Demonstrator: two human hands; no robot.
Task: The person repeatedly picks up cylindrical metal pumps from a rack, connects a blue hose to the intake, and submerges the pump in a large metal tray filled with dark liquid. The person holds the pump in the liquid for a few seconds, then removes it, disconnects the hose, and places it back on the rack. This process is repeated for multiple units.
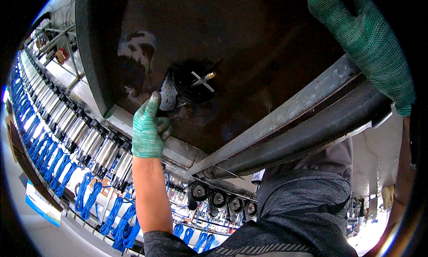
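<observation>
In a dark tank of water, a black rounded fitting sits partly under the surface. A thin metal crossbar with a brass tip sticks out of it. My left hand, in a green knit glove with darkened fingertips, has its fingers curled against the fitting's near left side. Over the tank's right side is my right hand, also gloved in green. Its fingers look spread, but their tips run past the top of the picture, so anything they touch is hidden.
A grey metal rail and a black pipe cross the tank's near right side. Shiny metal cylinders hang in a long row at left, with bundled blue cords below. Several black round parts line up below the tank.
</observation>
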